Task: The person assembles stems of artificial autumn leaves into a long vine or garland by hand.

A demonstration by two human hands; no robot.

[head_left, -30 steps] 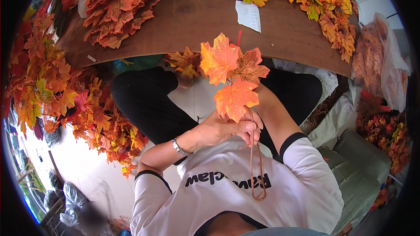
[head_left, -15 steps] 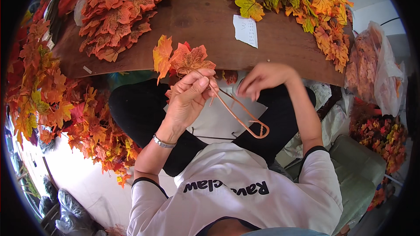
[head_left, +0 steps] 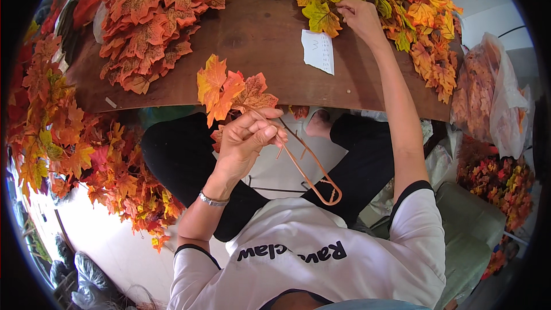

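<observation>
Pressed together, the left hand's grip pinches a looped copper-brown wire stem between thumb and fingers. The spray of orange leaves on that stem sits to the upper left of the hand, above the person's lap and overlapping the near edge of the brown surface in this view, while the loop slants down to the right. The right hand reaches across the surface to the yellow-green leaves, fingers bent; whether its grip pinches one, I cannot tell. White paper lies just beside those leaves.
</observation>
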